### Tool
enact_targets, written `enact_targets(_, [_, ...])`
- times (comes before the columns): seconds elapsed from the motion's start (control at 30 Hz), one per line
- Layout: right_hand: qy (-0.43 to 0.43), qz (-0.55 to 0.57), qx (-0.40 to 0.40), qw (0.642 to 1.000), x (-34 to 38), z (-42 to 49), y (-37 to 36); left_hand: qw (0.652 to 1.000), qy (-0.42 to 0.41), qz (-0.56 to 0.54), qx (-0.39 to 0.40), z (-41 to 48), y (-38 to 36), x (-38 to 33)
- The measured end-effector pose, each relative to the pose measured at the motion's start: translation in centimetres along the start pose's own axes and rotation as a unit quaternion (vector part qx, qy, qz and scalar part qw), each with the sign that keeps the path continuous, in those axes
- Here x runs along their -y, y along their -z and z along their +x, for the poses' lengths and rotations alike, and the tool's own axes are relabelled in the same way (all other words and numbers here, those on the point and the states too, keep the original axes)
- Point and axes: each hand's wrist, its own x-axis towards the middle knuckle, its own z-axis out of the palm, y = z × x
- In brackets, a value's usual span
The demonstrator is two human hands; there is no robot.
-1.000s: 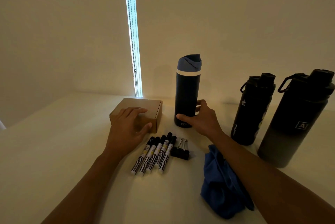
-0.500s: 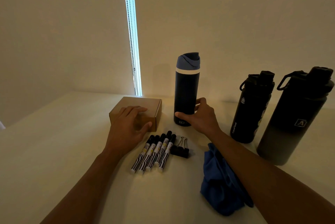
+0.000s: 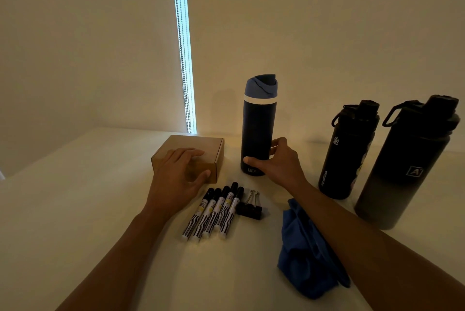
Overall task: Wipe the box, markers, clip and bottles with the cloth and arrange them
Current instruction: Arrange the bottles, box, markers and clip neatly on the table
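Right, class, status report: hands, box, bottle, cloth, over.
Left hand rests on box. Right hand grips blue-lidded bottle near its base. Cloth lies unheld on table. Markers, clip between the hands, clear of both.

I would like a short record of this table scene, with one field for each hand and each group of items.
left hand: rests on the box top, thumb at its front
right hand: grips the blue-lid bottle low on its body
markers: side by side, in front of the box
clip: just right of the markers
cloth: crumpled, under the right forearm, not held
other bottles: black bottle and grey-bottomed bottle upright at the right
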Motion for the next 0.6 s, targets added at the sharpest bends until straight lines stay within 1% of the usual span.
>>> enact_targets(0.27, [-0.016,0.029,-0.001,0.999,-0.8,-1.8,2.8,1.0,-0.011,-0.006,0.009,0.1,0.0,-0.2])
enact_targets(0.6, [0.004,0.082,-0.025,0.996,-3.6,-6.5,7.1,0.998,-0.027,-0.045,0.026,-0.5,0.0,-2.6])
